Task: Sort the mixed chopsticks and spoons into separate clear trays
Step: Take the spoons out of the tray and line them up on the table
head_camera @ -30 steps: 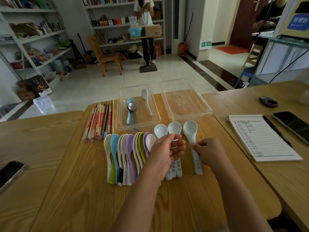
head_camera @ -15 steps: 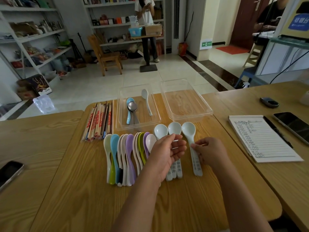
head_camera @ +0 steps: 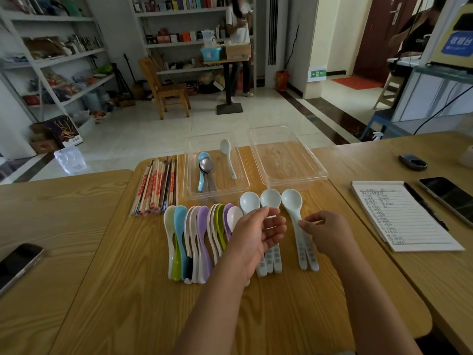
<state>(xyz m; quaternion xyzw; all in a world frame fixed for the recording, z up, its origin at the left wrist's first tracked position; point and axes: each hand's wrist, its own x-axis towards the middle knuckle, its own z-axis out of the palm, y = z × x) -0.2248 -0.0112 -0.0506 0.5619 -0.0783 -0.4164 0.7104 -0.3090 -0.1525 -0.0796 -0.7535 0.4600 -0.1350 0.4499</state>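
On the wooden table lies a row of several coloured spoons (head_camera: 197,234), with three white spoons to their right. My right hand (head_camera: 327,234) pinches the handle of the rightmost white spoon (head_camera: 291,198). My left hand (head_camera: 256,234) hovers with relaxed fingers over the handles of the other two white spoons (head_camera: 259,199) and holds nothing. A bundle of chopsticks (head_camera: 156,188) lies at the left. The left clear tray (head_camera: 189,175) holds a blue, a metal and a white spoon. Beside it, the right clear tray (head_camera: 320,172) has nothing in it.
A notepad (head_camera: 404,216) with a pen (head_camera: 425,206) and a phone (head_camera: 448,196) lie on the table to the right, along with a small dark object (head_camera: 412,162). Another phone (head_camera: 18,262) lies at the far left. People stand in the room behind.
My right hand has shifted the rightmost white spoon slightly left, closer to the other two. My left hand has barely moved.
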